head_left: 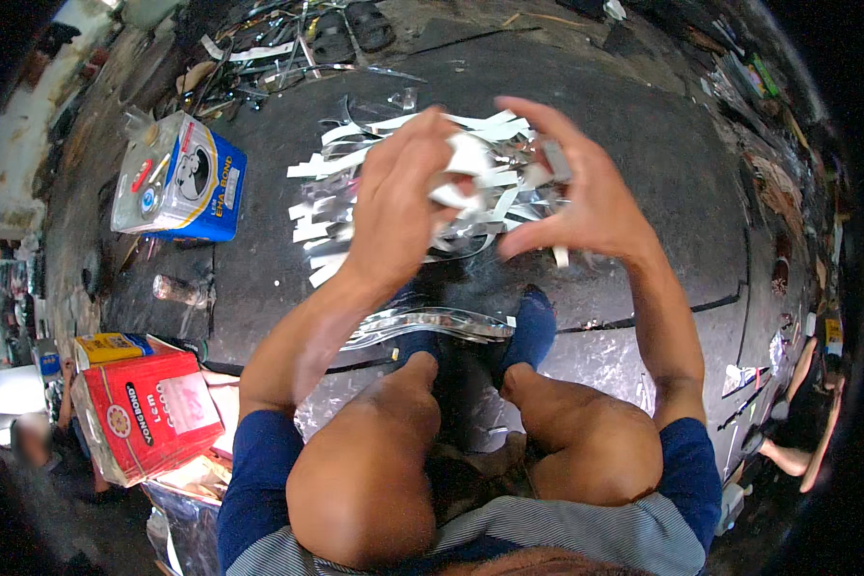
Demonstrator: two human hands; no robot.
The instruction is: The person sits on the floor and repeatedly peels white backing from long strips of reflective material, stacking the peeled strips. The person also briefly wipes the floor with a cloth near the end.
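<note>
A pile of white and shiny silver strips (341,163) lies spread across the dark floor in front of me. Over its middle, my left hand (398,197) curls its fingers beside a blurred white strip (468,163), which it seems to grip; the fingertips are partly hidden. My right hand (590,197) arches over the right end of the pile, thumb and fingers wide apart. A small greyish piece (555,161) shows against the inside of its fingers, and I cannot tell whether it is held. Closer to my feet lies a bundle of long silver strips (432,326).
At the left stand a blue-and-white tin can (197,182) and a red tin (149,418), with a small clear jar (180,290) between them. Tangled strips and a pair of dark sandals (350,27) lie at the back. Another person's limb (787,456) shows at the right edge.
</note>
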